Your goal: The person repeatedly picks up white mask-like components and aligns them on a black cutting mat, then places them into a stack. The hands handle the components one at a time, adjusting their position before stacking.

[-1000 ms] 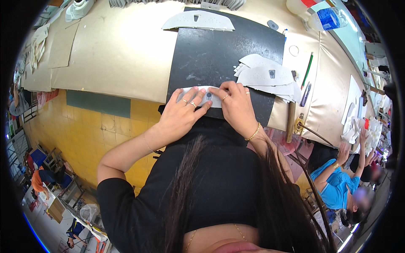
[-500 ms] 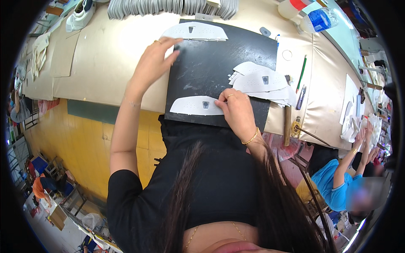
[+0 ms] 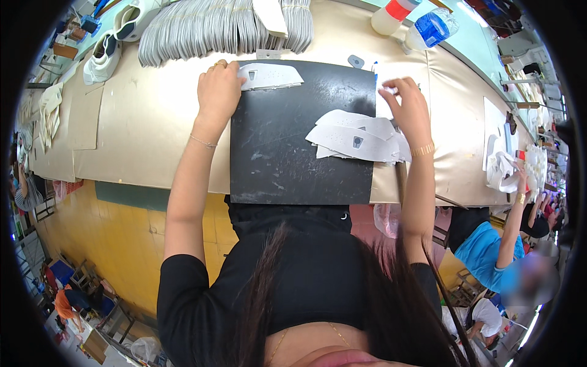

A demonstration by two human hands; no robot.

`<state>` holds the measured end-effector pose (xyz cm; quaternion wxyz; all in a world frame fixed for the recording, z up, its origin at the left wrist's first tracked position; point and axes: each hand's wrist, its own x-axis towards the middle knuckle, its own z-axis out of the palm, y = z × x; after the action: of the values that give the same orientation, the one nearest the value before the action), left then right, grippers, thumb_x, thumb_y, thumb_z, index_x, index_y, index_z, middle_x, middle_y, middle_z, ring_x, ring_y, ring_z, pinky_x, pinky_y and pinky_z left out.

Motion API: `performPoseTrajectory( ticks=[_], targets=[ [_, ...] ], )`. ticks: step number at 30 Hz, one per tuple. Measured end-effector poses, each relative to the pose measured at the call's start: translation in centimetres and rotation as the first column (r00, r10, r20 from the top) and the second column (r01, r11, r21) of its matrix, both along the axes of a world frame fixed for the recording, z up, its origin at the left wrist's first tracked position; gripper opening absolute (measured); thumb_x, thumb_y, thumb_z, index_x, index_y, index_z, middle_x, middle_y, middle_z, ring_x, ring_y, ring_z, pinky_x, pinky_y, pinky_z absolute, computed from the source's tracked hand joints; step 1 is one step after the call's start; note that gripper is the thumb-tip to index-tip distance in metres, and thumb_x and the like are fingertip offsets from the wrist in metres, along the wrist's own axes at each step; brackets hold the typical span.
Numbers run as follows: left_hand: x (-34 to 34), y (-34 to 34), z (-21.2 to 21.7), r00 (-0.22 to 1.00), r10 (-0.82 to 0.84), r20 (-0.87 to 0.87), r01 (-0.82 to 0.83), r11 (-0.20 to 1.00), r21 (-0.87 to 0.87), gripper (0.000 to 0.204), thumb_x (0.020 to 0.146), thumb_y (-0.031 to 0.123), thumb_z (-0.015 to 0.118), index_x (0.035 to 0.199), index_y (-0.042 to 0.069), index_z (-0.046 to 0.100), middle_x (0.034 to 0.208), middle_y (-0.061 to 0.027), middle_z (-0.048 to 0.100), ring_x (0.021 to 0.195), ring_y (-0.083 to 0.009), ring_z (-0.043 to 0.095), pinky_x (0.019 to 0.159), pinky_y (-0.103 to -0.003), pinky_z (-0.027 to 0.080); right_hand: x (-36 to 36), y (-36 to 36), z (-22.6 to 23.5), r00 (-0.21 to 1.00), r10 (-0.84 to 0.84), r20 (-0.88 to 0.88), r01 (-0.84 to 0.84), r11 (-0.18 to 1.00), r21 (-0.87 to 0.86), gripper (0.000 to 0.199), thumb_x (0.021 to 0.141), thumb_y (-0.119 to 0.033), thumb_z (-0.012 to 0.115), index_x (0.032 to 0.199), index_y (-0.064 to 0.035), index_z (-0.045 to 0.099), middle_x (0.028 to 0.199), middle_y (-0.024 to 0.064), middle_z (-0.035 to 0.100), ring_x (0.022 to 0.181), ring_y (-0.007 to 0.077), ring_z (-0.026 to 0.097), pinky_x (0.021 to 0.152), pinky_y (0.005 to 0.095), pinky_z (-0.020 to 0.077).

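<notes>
At the far left corner of the black board (image 3: pixel 275 159), my left hand (image 3: pixel 219 92) is closed at the end of a white shoe upper piece (image 3: pixel 274 76). Its thumb meets the piece's edge; the fingertips are partly hidden. My right hand (image 3: pixel 411 113) is raised beyond the board's right edge, fingers bent and apart. No held thing can be made out in it. Just left of that hand lies a loose pile of similar white pieces (image 3: pixel 361 137), overhanging the board. The top one has a grey patch in its cut-out.
A long row of stacked grey-white pieces (image 3: pixel 202 33) runs along the back. White shoes (image 3: pixel 103 61) stand at the far left. Bottles (image 3: pixel 431 29) are at the back right, near a small grey part (image 3: pixel 356 61). A co-worker in blue (image 3: pixel 489 251) is on the right.
The piece from the board's near edge now lies on the right pile. My right hand has moved right and away from me. My left hand has closed at the far piece. The view has shifted.
</notes>
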<state>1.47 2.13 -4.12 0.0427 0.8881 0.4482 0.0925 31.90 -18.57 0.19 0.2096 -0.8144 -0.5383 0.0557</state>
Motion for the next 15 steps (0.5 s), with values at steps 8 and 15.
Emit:
performPoseTrajectory(
  ticks=[8, 15],
  targets=[
    [0.2, -2.0, -0.2, 0.992, -0.105, 0.066, 0.11, 0.991, -0.08, 0.012, 0.078, 0.008, 0.074, 0.089, 0.006, 0.071, 0.109, -0.0127, 0.069, 0.103, -0.0299, 0.064, 0.089, -0.046, 0.045, 7.3, 11.2, -7.9, 0.995, 0.071, 0.065, -0.048, 0.954, -0.296, 0.032, 0.077, -0.032, 0.082, 0.092, -0.0054, 0.071, 0.102, 0.0155, 0.069, 0.093, 0.0306, 0.067, 0.084, 0.0401, 0.053],
    [-2.4, -3.1, 1.8, 0.867, -0.485, 0.116, 0.466, 0.707, -0.531, 0.013, 0.075, 0.012, 0.077, 0.084, 0.005, 0.071, 0.135, -0.0266, 0.06, 0.141, -0.0384, 0.043, 0.112, -0.049, 0.038, 1.7, 11.3, -3.3, 0.972, 0.185, -0.144, -0.189, 0.982, -0.02, 0.02, 0.086, -0.021, 0.07, 0.094, -0.0031, 0.065, 0.087, 0.0157, 0.071, 0.082, 0.0333, 0.068, 0.076, 0.0406, 0.0531]
  ],
)
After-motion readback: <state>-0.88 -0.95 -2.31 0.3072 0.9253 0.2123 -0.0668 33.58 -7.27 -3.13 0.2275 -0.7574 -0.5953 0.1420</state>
